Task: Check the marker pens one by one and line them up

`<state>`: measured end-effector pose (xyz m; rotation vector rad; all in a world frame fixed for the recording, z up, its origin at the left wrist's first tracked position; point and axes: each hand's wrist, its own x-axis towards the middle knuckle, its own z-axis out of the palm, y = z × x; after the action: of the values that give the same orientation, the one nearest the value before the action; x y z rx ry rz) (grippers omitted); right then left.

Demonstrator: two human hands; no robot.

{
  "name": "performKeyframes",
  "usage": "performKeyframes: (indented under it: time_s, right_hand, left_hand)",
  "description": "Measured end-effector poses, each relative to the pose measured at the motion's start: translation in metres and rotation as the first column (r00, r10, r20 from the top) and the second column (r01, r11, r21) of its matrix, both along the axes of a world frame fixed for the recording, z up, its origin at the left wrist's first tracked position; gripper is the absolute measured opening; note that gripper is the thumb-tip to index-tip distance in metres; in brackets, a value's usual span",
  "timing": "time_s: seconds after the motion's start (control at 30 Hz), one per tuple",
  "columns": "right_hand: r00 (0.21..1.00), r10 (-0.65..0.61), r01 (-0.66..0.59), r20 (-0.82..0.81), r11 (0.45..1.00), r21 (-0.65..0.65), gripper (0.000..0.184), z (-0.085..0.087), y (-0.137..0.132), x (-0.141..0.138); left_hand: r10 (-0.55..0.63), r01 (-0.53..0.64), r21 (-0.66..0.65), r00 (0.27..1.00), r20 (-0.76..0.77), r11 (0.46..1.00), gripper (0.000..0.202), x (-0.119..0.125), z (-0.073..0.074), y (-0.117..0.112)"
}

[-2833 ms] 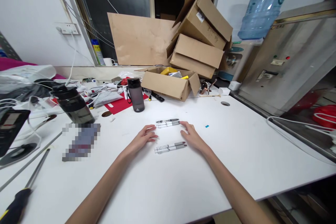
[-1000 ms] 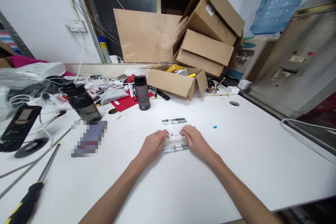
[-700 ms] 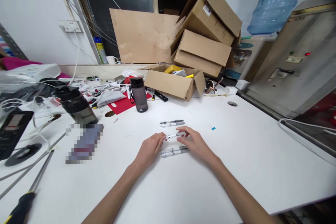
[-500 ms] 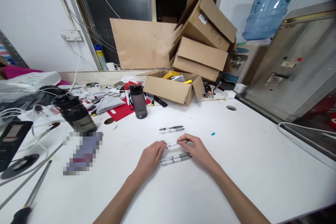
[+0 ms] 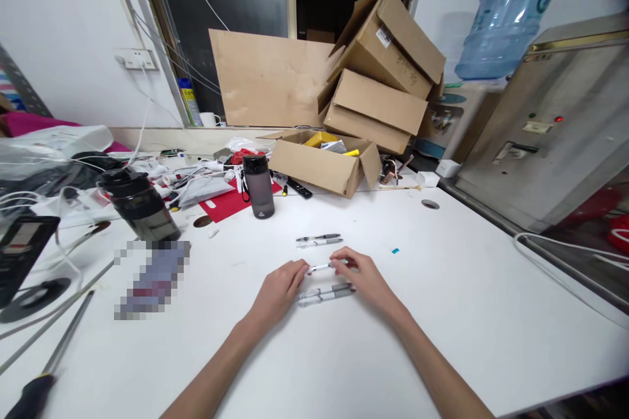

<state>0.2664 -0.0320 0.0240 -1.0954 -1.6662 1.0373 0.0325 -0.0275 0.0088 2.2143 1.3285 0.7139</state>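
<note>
A white and grey pen (image 5: 320,267) lies crosswise between my two hands. The fingertips of my left hand (image 5: 281,289) are closed at its left end. Around its right end, my right hand (image 5: 362,278) has its thumb and fingers pinched. Just nearer to me, two pens (image 5: 324,294) with clear barrels and grey grips lie side by side on the white table (image 5: 304,366). Beyond my hands rest a darker pen (image 5: 318,237) and a clear pen (image 5: 319,243), roughly parallel to each other.
A dark bottle (image 5: 258,186) stands beyond the pens, before an open cardboard box (image 5: 314,163). Another bottle (image 5: 140,206), a screwdriver (image 5: 69,334) and cables are at the left. A small blue piece (image 5: 395,251) lies right of my hands.
The view has shifted slightly. Both hands stay at the ends of the same pen, and the other pens keep their places on the table.
</note>
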Motion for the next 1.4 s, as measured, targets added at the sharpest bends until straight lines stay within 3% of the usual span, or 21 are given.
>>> performKeyframes:
  time_s: [0.07,0.23,0.4,0.53,0.87,1.2,1.4]
  right_hand:
    - [1.000,-0.008,0.009,0.013,1.000,-0.020,0.021,0.000,0.000,0.001]
    - [1.000,-0.017,0.017,-0.006,0.992,0.126,0.012,0.002,0.003,0.003]
    - [0.998,-0.063,0.061,-0.030,0.997,-0.055,0.021,-0.005,0.004,0.001]
    - [0.993,-0.095,0.098,-0.075,0.994,0.041,0.012,-0.006,0.006,0.001]
    - [0.979,-0.055,0.085,-0.197,0.985,0.147,0.011,-0.001,0.010,0.003]
    - [0.944,-0.252,0.276,-0.211,0.957,0.093,0.021,-0.007,0.016,0.009]
    - [0.912,-0.306,0.321,-0.274,0.947,0.008,0.030,-0.012,0.024,0.018]
  left_hand:
    - [-0.010,0.010,-0.003,1.000,0.007,1.000,0.038,0.000,0.000,0.000]
    - [-0.015,0.017,-0.028,0.999,0.047,0.999,0.041,0.000,0.001,-0.001]
    - [-0.034,0.035,-0.011,0.998,0.047,0.999,0.040,0.000,0.000,0.000]
    - [-0.028,0.030,-0.023,0.996,0.080,0.999,0.041,0.000,0.000,0.000]
    - [-0.005,0.025,-0.100,0.981,0.194,0.995,0.045,0.002,0.004,-0.002]
    - [0.060,-0.050,-0.071,0.987,0.146,0.996,0.044,-0.005,0.008,0.001]
    - [0.048,-0.042,-0.050,0.991,0.124,0.998,0.043,-0.008,0.007,0.003]
